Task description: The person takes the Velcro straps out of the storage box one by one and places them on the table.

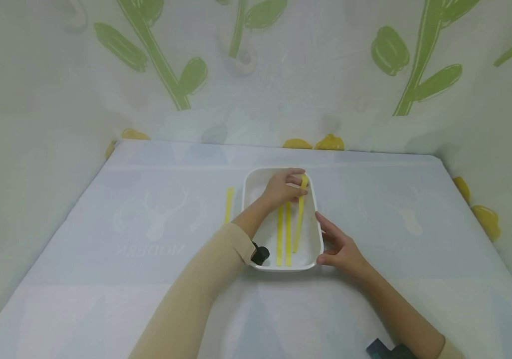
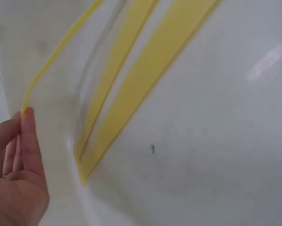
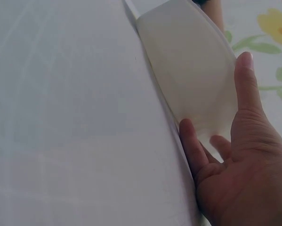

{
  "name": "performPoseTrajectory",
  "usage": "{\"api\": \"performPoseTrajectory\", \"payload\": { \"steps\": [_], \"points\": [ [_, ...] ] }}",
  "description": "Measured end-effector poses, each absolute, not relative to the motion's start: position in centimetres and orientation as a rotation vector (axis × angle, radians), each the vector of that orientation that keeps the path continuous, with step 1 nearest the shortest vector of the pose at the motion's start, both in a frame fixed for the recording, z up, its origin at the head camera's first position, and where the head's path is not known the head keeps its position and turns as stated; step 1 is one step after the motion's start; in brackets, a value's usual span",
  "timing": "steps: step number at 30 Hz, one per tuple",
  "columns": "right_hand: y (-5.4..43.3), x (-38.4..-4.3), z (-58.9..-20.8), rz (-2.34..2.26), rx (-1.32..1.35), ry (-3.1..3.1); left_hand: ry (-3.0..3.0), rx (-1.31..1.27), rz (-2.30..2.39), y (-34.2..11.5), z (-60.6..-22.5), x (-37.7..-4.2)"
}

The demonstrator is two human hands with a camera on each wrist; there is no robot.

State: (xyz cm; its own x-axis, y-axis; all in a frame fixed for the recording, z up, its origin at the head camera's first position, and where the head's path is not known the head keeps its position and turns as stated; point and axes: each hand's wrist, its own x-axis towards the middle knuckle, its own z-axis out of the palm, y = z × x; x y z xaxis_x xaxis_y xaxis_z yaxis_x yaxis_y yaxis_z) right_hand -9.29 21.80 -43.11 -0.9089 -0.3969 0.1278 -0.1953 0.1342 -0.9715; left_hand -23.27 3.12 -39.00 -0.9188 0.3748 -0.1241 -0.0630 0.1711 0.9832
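Observation:
A white rectangular tray (image 1: pixel 256 174) with rounded corners rests on the table. Over its far end, my left hand (image 1: pixel 281 189) pinches the end of a thin yellow strip (image 1: pixel 299 219) between thumb and fingers. The left wrist view shows this strip (image 2: pixel 51 61) bending up from the tray floor to the fingertips. Two flat yellow strips (image 1: pixel 279 239) lie side by side inside the tray, partly behind the left hand. Against the tray's right outer side rests my right hand (image 1: pixel 343 252), thumb near the front corner; the right wrist view shows its fingers spread along the white wall (image 3: pixel 192 70).
Another yellow strip (image 1: pixel 229 204) lies on the table left of the tray, its near end behind the left sleeve (image 1: pixel 206 284). A pale patterned cloth covers the table (image 1: pixel 103 259). Leaf-printed curtains (image 1: pixel 282 89) enclose the back and sides.

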Motion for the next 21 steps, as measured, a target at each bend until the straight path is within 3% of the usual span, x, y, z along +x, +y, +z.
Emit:
{"api": "performPoseTrajectory", "payload": {
  "steps": [21],
  "points": [
    [21.9, -9.2, -43.2, -1.875, -0.57, 2.218, 2.008, 0.417, 1.803, 1.1, -34.9, -23.7]
  ]
}}
